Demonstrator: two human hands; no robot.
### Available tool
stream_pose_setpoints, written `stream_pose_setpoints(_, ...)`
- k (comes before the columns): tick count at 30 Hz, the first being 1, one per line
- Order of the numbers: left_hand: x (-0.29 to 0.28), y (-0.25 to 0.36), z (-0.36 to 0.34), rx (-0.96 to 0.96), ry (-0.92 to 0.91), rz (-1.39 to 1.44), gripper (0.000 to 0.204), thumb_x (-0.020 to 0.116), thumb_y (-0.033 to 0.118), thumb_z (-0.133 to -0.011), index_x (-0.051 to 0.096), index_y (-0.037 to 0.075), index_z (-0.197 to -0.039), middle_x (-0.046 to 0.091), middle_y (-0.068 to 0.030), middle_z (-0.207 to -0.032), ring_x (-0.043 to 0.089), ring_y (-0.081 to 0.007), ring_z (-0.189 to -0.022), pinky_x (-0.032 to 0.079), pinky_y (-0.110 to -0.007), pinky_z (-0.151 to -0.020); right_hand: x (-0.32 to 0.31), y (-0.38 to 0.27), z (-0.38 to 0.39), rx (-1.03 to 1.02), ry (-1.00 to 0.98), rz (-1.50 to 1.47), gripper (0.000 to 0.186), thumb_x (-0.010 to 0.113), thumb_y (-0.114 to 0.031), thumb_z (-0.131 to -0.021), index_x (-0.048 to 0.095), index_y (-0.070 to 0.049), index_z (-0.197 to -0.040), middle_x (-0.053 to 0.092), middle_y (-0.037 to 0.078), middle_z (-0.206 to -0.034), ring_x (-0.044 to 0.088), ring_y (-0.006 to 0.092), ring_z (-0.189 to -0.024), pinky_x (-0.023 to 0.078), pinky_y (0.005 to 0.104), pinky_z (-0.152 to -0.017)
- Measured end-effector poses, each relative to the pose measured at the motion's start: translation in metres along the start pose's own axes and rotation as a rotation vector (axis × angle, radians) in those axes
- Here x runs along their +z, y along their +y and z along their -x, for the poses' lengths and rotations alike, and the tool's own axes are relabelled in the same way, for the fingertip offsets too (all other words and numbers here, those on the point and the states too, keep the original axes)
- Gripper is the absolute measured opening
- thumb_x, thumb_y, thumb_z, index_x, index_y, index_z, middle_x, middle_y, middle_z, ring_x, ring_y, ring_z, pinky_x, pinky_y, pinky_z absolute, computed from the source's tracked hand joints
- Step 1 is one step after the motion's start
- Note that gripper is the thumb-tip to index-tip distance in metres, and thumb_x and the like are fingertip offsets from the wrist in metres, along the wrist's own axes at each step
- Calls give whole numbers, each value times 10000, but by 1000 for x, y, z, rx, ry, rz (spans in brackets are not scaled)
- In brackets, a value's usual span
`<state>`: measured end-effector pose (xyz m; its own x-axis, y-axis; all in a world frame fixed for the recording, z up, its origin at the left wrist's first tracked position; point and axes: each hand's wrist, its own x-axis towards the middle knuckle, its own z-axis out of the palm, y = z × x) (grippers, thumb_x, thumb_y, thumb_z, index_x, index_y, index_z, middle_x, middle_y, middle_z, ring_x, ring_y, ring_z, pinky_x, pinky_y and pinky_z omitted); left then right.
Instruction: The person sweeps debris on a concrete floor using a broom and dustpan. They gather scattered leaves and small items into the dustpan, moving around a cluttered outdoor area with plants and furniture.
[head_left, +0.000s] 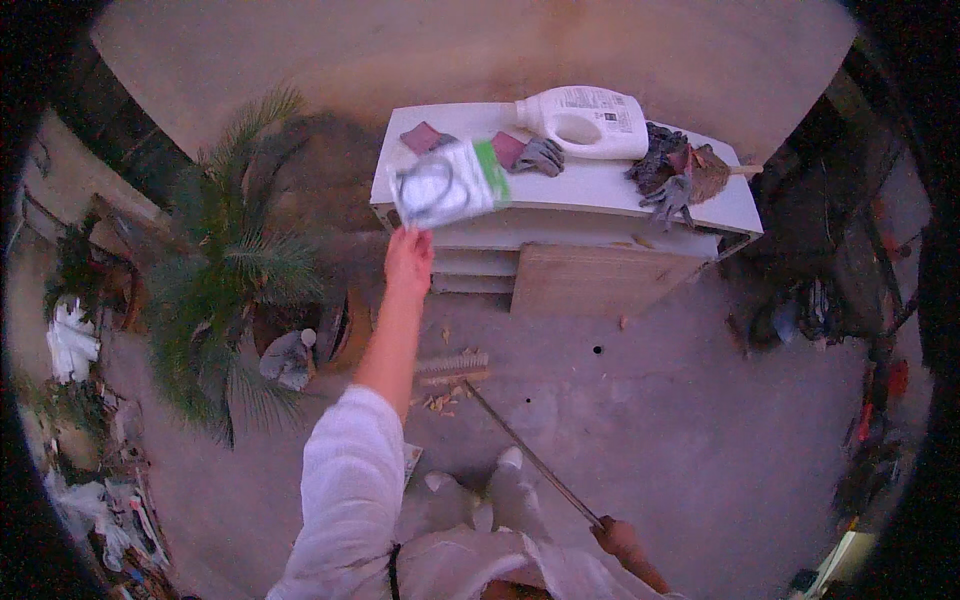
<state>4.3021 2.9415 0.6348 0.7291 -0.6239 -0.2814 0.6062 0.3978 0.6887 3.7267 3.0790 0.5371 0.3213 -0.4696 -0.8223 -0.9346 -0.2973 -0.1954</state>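
My left hand (410, 248) is stretched out ahead, its fingers closed on the near edge of a clear plastic packet (450, 185) with a green strip. Something white and a dark loop show inside, slightly blurred. The packet is held up in front of a white cabinet (600, 180). At the lower right, my right hand (618, 536) is wrapped round the end of a broom's long handle. The broom (540, 464) slants away to the left, its bristled head resting on the floor beside several brownish scraps (440, 403).
A white jug (595, 125) lies on the cabinet, near grey-and-red gloves (540, 157) and a dark heap of gloves (675, 165). A brown board (600, 280) leans against its front. Left stands a spiky palm (225, 270); clutter (810, 310) lines the right.
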Motion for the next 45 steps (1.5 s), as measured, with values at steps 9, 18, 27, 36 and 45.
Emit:
stream_pose_setpoints(9,-123,-80,83,-301,-28,-589,309,484,297,-757,451,103,-996,526,3,-795,466,-67,-663,350,-204,-510,-15,-15,-18,-149,117,-37,331,470,-300,-724,474,-85,-976,550,168,-696,528,331,-645,419,399,-565)
stream_pose_setpoints(18,-396,-42,502,-756,790,-423,322,498,293,-729,436,159,-1015,506,21,-848,505,-151,-725,358,-258,-539,-48,-59,-64,-8,-305,-764,473,419,-109,-768,265,-194,-1207,409,11,-570,414,110,-437,392,251,-384)
stream_pose_setpoints(27,-444,24,544,-357,1321,-651,849,630,214,-641,34,139,-1241,286,-137,-1183,455,-211,-886,373,-275,-596,15,-163,-65,-10,-386,-693,394,448,-119,-753,336,-134,-1131,425,10,-600,431,119,-437,405,263,-376)
stream_pose_setpoints(36,-478,31,529,-133,1006,-693,867,623,122,-645,-10,67,-1234,134,-155,-1257,319,-288,-1054,355,-343,-800,-28,-231,-65,-222,-145,-264,452,408,-141,-763,288,-153,-1199,447,41,-549,419,125,-391,384,269,-359)
stream_pose_setpoints(45,-500,13,513,97,950,-720,736,590,78,-656,119,69,-1221,196,-146,-1236,351,-231,-1011,353,-315,-792,-25,-414,-252,-514,326,607,433,390,-117,-716,351,-109,-1147,532,161,-892,525,270,-825,429,354,-673)
